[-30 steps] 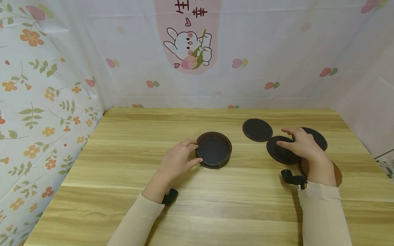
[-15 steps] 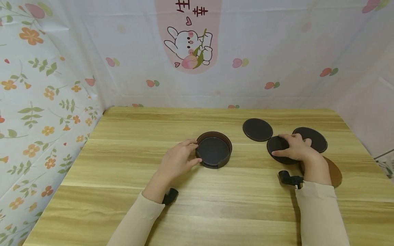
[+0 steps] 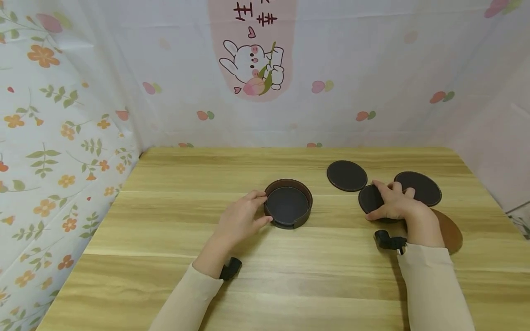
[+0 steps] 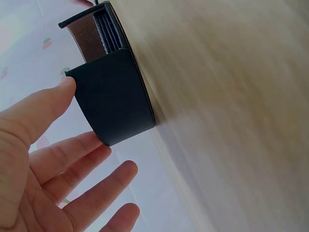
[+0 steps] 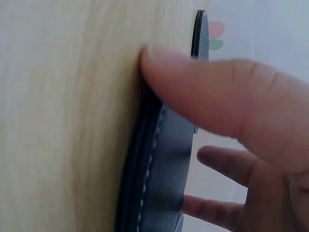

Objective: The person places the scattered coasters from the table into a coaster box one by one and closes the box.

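A round dark coaster holder [image 3: 309, 209] with a brown inner wall stands mid-table, a black coaster [image 3: 286, 205] lying inside. Through its side notch the left wrist view shows several stacked coasters [image 4: 110, 33]. My left hand [image 3: 240, 218] touches the holder's left side with thumb and fingertips, its other fingers spread and fairly straight. To the right, my right hand [image 3: 399, 203] spans a black coaster [image 3: 369, 198], thumb at the near edge and a finger at the far edge. The right wrist view has this coaster's stitched edge [image 5: 154, 159] close to the wood beneath the thumb.
Another black coaster [image 3: 347, 175] lies behind the held one, and a further black coaster [image 3: 422, 187] lies at its right. A brown-faced coaster [image 3: 448, 232] is partly hidden under the right wrist. A patterned cloth [image 3: 372, 69] hangs behind the wooden table [image 3: 310, 280].
My right hand has come down and left onto the middle black coaster, and its thumb and fingers now take the coaster's edges. The left hand stays at the holder.
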A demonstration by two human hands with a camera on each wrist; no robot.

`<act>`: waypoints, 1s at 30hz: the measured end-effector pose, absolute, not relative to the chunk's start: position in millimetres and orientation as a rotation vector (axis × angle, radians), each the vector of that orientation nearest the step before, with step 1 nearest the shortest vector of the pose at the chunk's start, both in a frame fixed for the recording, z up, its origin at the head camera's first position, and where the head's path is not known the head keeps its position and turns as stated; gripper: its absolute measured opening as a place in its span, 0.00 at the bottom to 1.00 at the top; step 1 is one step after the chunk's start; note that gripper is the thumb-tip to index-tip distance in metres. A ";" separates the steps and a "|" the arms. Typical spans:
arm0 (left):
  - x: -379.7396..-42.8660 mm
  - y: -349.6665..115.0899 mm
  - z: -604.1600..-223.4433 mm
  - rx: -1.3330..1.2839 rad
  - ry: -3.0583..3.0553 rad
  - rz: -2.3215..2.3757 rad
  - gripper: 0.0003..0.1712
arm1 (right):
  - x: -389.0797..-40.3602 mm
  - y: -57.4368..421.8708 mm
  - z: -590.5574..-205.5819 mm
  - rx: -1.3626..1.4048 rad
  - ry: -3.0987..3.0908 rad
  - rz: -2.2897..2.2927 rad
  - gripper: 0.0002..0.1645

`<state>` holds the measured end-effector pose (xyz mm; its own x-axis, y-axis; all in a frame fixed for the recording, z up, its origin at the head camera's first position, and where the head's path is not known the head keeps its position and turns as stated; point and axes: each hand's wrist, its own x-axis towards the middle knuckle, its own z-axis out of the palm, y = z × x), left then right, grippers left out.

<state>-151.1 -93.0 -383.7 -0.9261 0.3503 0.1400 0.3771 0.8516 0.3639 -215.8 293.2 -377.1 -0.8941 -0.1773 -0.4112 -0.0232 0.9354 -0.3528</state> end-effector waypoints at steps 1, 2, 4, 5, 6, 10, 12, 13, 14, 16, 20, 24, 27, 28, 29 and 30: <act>-150.7 -93.1 -383.6 -0.577 -2.957 -0.608 0.31 | -216.3 292.3 -376.7 -0.147 2.648 -0.479 0.69; -150.4 -93.5 -383.5 -0.575 -2.958 -0.611 0.32 | -217.0 291.1 -376.6 -0.148 2.653 -0.481 0.69; -150.2 -94.1 -382.6 -0.573 -2.967 -0.617 0.33 | -218.3 289.5 -377.1 -0.153 2.667 -0.480 0.69; -150.2 -94.2 -382.1 -0.575 -2.971 -0.613 0.33 | -218.8 289.3 -377.8 -0.160 2.672 -0.473 0.69; -150.2 -94.3 -381.7 -0.577 -2.975 -0.613 0.33 | -219.1 289.0 -378.7 -0.165 2.676 -0.467 0.69; -150.5 -93.9 -381.0 -0.580 -2.983 -0.617 0.34 | -218.9 288.5 -380.5 -0.191 2.684 -0.431 0.68; -150.8 -93.5 -381.4 -0.578 -2.983 -0.622 0.33 | -218.2 288.7 -380.5 -0.208 2.682 -0.417 0.66; -151.0 -93.3 -381.7 -0.574 -2.981 -0.627 0.33 | -217.9 288.8 -380.3 -0.217 2.679 -0.416 0.65; -151.0 -93.1 -382.2 -0.571 -2.979 -0.632 0.33 | -217.7 289.1 -380.1 -0.231 2.681 -0.414 0.64; -151.0 -92.7 -383.0 -0.563 -2.976 -0.635 0.32 | -217.5 290.1 -380.6 -0.251 2.678 -0.432 0.62; -150.8 -91.7 -384.2 -0.556 -2.956 -0.641 0.31 | -218.4 292.6 -380.9 -0.287 2.675 -0.473 0.60; -150.4 -90.7 -384.0 -0.553 -2.948 -0.645 0.31 | -218.0 293.2 -379.3 -0.312 2.675 -0.500 0.60; -149.8 -90.6 -383.9 -0.550 -2.954 -0.647 0.31 | -216.3 291.1 -375.7 -0.342 2.683 -0.507 0.60; -149.7 -90.7 -384.0 -0.549 -2.955 -0.643 0.31 | -215.8 290.0 -374.1 -0.349 2.683 -0.515 0.60; -149.5 -90.9 -383.9 -0.549 -2.956 -0.641 0.31 | -215.3 288.8 -372.3 -0.356 2.685 -0.519 0.60; -149.4 -91.1 -383.8 -0.550 -2.957 -0.640 0.31 | -214.7 287.4 -370.3 -0.363 2.687 -0.525 0.60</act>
